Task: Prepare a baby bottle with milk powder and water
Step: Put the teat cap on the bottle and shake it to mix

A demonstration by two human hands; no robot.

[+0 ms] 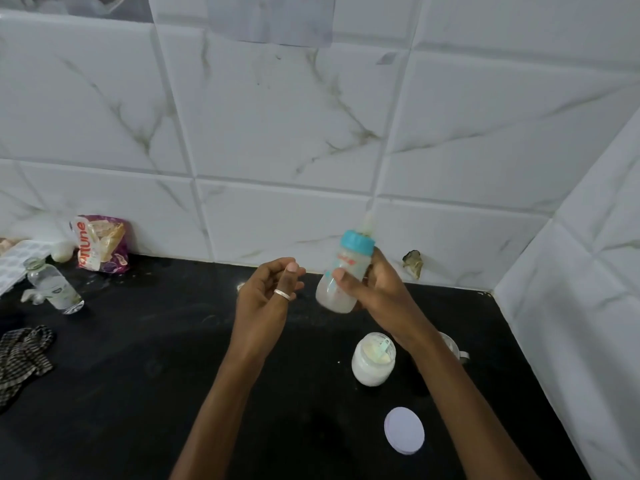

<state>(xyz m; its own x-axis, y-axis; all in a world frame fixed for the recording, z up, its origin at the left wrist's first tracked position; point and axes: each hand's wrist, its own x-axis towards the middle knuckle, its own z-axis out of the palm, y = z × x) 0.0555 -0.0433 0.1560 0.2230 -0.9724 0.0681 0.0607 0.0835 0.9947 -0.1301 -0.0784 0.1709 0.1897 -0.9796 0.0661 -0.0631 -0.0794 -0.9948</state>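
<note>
Black worktop [138, 375]: I count one jar [372, 362], one lid [404, 430], one baby bottle [349, 261] gripped by right hand [377, 289]; left hand [263, 299] loosely curled, empty.

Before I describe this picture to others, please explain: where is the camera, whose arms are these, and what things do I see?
No machine here: a person works with bare hands, and the one camera sits on their head, looking forward and down. The right hand holds a tilted baby bottle, blue collar and teat on, milky liquid inside. The left hand is beside it, fingers loosely curled, holding nothing I can see. On the black counter stands an open jar of white powder with a scoop in it; a white lid lies nearer the camera. Far left: a glass bottle, a packet and a striped cloth.
</note>
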